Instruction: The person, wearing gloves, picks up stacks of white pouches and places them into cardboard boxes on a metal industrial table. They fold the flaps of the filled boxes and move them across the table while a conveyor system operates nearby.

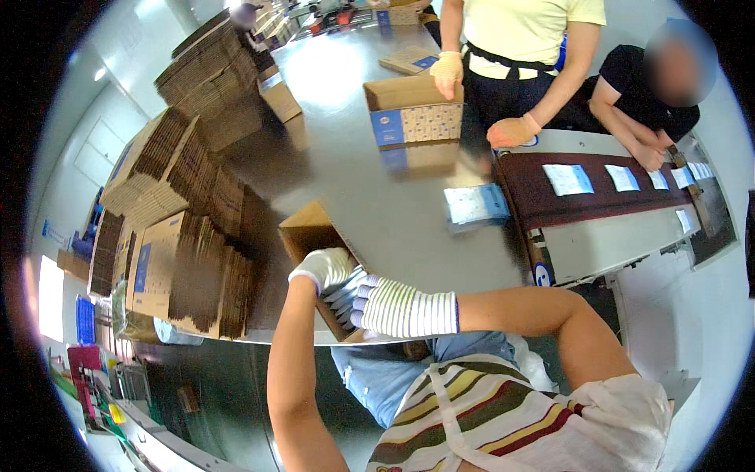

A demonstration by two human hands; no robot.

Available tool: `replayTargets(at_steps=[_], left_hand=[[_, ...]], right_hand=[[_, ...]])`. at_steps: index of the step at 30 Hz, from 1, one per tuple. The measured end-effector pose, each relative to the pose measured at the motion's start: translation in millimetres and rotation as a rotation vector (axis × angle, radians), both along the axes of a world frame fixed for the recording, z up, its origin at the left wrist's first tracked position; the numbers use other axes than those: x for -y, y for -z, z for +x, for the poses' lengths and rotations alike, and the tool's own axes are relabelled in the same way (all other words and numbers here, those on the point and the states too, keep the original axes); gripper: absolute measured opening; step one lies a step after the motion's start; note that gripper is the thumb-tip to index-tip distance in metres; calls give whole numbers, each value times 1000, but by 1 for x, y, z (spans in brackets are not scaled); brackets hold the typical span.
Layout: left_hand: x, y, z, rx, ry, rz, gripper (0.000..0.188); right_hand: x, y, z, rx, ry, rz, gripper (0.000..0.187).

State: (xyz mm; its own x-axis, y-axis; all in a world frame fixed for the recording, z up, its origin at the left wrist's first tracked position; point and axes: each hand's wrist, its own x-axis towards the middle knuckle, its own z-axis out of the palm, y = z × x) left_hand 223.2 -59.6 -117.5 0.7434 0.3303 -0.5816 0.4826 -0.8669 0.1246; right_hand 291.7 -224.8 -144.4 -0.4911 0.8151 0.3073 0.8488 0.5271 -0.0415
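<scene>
An open cardboard box (307,219) stands tilted at the near edge of the metal table, right in front of me. A row of white and blue flat packets (343,300) lies packed inside it. My left hand (325,267), in a white knit glove, reaches into the box against the packets, and its fingers are hidden there. From the right, my right hand (403,307), in a striped glove with dark fingertips, curls its fingers over the packets' near side at the box's rim.
Tall stacks of flattened cartons (185,267) line the table's left side. Loose packets (476,206) lie by a dark red conveyor belt (543,212) carrying more packets. Across the table a gloved co-worker (515,39) stands by another open box (417,114); a second person (629,94) leans over the belt.
</scene>
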Motion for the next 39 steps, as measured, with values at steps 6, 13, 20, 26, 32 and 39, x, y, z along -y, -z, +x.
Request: replayTargets(at_steps=[6, 13, 20, 26, 32, 39], left_hand=[[44, 2, -20, 305, -144, 232, 34], [50, 16, -20, 344, -82, 375, 39], [50, 14, -23, 321, -102, 375, 39], [49, 20, -23, 346, -113, 375, 40], [52, 9, -21, 313, -173, 339, 40], [47, 13, -29, 273, -217, 313, 38]], right_hand=[[16, -13, 21, -322, -166, 180, 25], [29, -3, 130, -405, 266, -145, 37], [35, 10, 298, -339, 748, -221, 32], [35, -11, 351, -202, 802, -592, 34], [-14, 1, 356, -131, 632, -916, 52], [-45, 41, 281, 179, 532, -1206, 74]])
